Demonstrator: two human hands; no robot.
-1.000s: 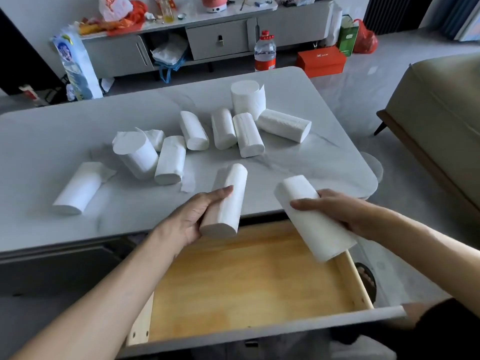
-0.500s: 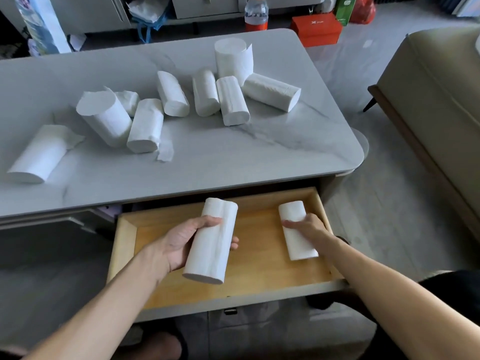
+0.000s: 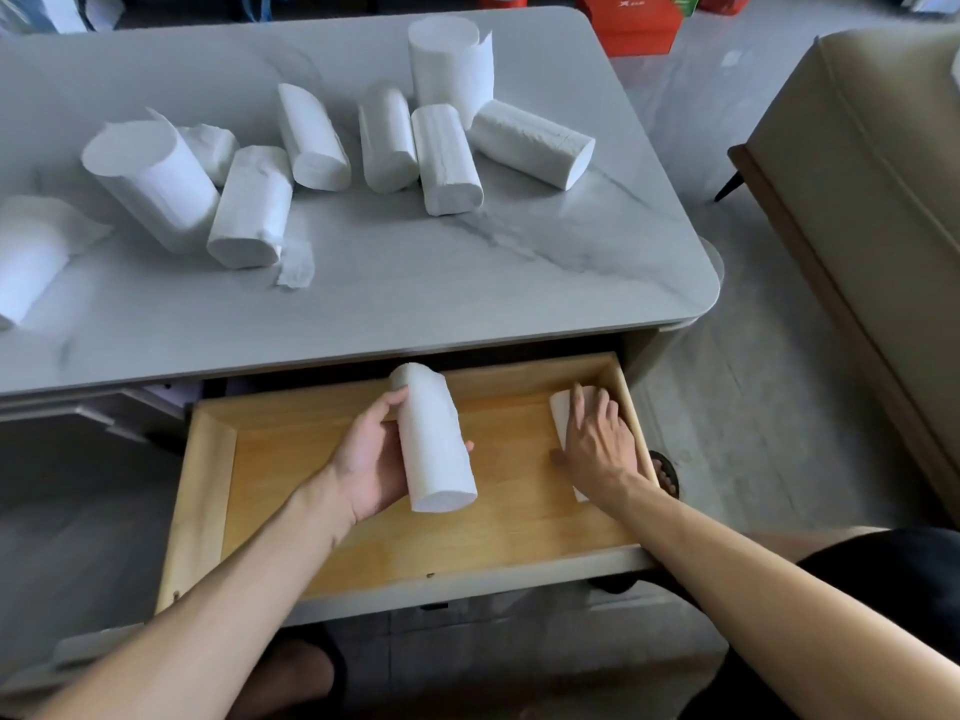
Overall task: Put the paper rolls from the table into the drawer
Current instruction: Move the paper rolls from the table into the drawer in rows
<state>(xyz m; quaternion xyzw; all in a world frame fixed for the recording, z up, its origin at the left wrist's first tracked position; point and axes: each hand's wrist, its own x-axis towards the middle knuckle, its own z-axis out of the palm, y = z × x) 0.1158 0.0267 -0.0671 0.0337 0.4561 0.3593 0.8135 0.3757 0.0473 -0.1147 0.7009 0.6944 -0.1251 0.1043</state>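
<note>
Marble table [image 3: 467,283] beyond the fingertips, spare rolls [image 3: 389,142] scattered across it; below, the open wooden drawer [image 3: 519,517]. Left hand [image 3: 371,459] curls round one paper roll [image 3: 436,444] over the drawer floor — right hand [image 3: 597,444] lies flat-fingered on a second roll [image 3: 561,410] near the drawer's right wall.

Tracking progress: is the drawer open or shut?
Open: the drawer juts out below the table, wooden floor exposed.
</note>
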